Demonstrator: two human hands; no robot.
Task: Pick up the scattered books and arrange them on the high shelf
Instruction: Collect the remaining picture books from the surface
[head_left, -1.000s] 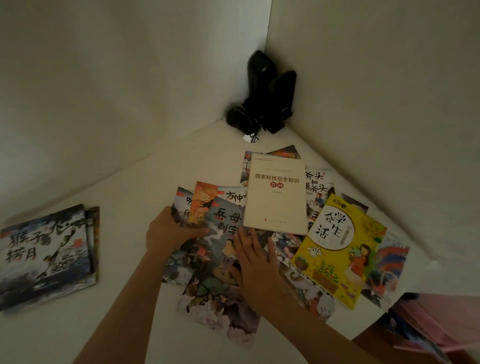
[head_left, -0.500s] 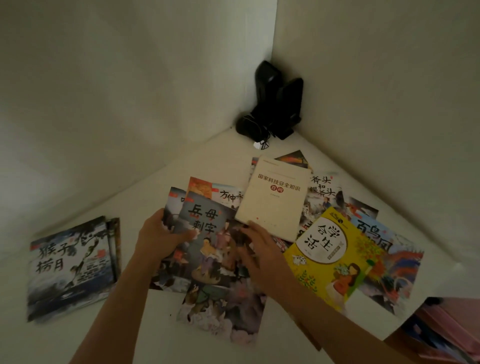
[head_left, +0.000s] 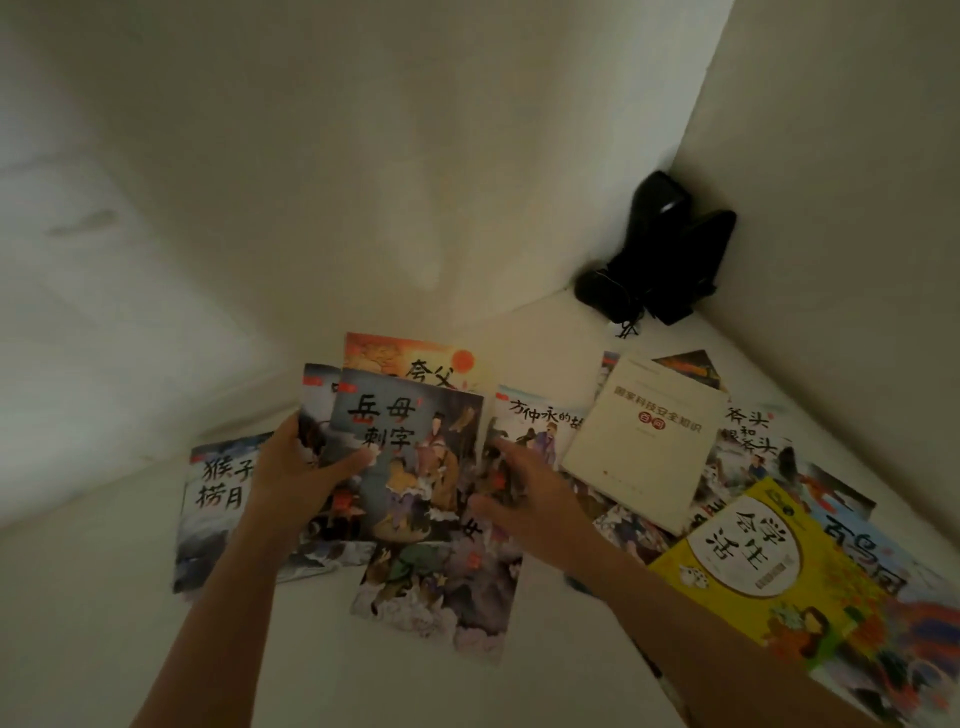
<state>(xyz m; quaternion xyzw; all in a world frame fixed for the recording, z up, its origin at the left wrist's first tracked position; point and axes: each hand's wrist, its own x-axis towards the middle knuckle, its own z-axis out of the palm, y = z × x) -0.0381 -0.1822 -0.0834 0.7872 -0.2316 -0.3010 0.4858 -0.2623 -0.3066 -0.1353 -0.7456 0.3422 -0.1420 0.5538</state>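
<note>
Several thin picture books lie scattered on a white shelf surface (head_left: 467, 686). My left hand (head_left: 296, 473) grips a small fanned stack of them, thumb on the top grey-blue book (head_left: 415, 447), lifted off the surface; an orange-covered book (head_left: 410, 358) shows behind it. My right hand (head_left: 524, 499) reaches with fingers spread over a book with a row of black characters (head_left: 540, 421), holding nothing. A cream book (head_left: 644, 441) lies on top of the others at the right. A yellow book (head_left: 753, 566) lies at the near right.
Black objects with a cord (head_left: 660, 260) stand in the far corner where two white walls meet. A dark book with white characters (head_left: 218, 483) lies at the left, partly behind my left hand. Another picture book (head_left: 441, 597) lies between my arms.
My left hand has lifted the grey-blue book with others behind it and moved them left. My right hand has come off that stack and now reaches toward the book beside it.
</note>
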